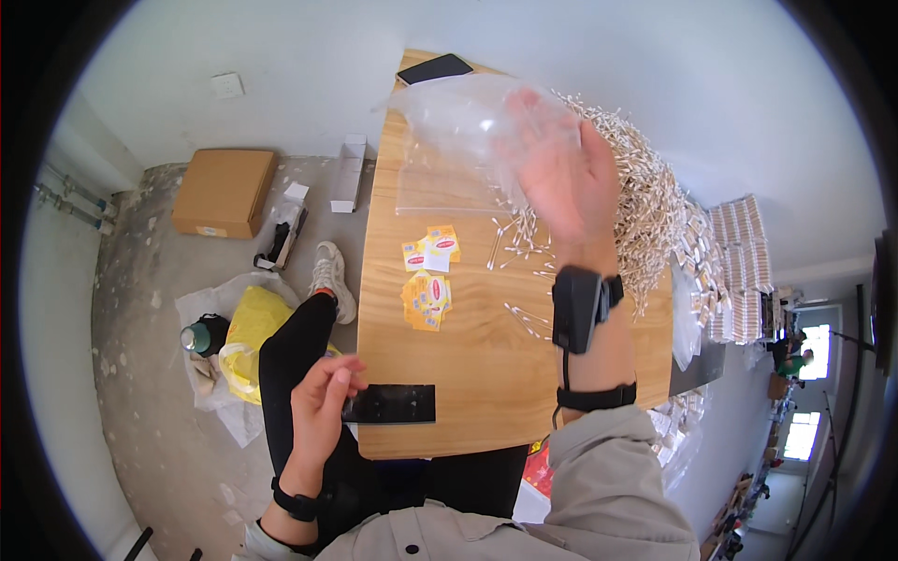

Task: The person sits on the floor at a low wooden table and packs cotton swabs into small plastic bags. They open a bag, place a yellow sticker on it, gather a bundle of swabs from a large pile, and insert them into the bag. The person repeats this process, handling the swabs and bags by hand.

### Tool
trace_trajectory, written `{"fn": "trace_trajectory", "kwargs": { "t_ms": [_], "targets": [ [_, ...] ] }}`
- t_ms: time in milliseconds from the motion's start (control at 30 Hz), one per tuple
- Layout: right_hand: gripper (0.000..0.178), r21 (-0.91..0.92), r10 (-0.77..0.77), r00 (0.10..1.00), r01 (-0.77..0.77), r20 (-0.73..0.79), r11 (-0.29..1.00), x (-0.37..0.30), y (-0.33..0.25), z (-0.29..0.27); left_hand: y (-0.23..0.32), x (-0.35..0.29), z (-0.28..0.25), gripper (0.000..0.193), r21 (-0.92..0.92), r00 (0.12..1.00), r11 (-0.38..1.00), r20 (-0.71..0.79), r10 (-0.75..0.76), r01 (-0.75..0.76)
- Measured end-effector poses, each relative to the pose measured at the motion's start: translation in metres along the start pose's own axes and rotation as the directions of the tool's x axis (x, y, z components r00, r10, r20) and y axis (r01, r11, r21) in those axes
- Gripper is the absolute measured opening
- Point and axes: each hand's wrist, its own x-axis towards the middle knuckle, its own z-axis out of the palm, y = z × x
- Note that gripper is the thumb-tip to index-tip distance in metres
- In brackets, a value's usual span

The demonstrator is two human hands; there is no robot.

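My right hand (pixel 564 173) is raised over the far part of the wooden table, palm showing and thumb apart from the blurred fingers. Its fingers overlap a clear plastic bag (pixel 444 140); whether they are inside it or only against it I cannot tell. Beside that hand lies a big heap of cotton swabs (pixel 645 187), with a few loose swabs (pixel 528 318) nearer me. At the table's near left edge my left hand (pixel 321 407) has its fingers curled toward the thumb; anything between them is hidden. Close to it a flat black rectangle (pixel 398 404) overhangs the edge.
Yellow-and-white printed cards (pixel 427 299) lie in two groups on the table (pixel 468 374). A dark phone (pixel 435 69) rests at the far edge. Stacked swab bundles (pixel 739 271) stand at right. On the floor are a cardboard box (pixel 223 192) and a yellow bag (pixel 253 337).
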Motion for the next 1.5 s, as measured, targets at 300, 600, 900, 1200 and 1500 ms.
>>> {"fn": "trace_trajectory", "kwargs": {
  "t_ms": [300,600,900,1200,1500],
  "targets": [
    [0.028,-0.350,0.339,0.903,-0.238,0.263,0.906,-0.123,0.041,0.062,0.018,0.029,0.020,0.093,-0.926,0.925,0.182,0.355,0.132,0.330],
    [0.019,-0.591,0.463,0.845,-0.236,0.268,0.772,-0.207,0.028,0.062,0.007,0.011,0.034,0.063,-0.952,0.966,0.179,0.229,-0.117,0.248],
    [0.055,-0.250,0.495,0.868,-0.488,-0.041,0.836,-0.242,0.064,0.078,0.019,-0.016,0.041,0.046,-0.858,0.959,0.431,0.271,-0.087,0.281],
    [0.071,-0.281,0.114,0.906,-0.243,-0.407,0.928,-0.241,0.097,0.106,0.019,-0.042,0.071,0.046,-0.607,0.969,0.760,0.210,-0.130,0.234],
    [0.047,-0.323,0.007,0.834,-0.222,-0.552,0.920,-0.244,0.099,0.098,0.037,-0.045,0.064,0.070,-0.512,0.962,0.851,0.157,0.223,-0.114]
  ]
}}
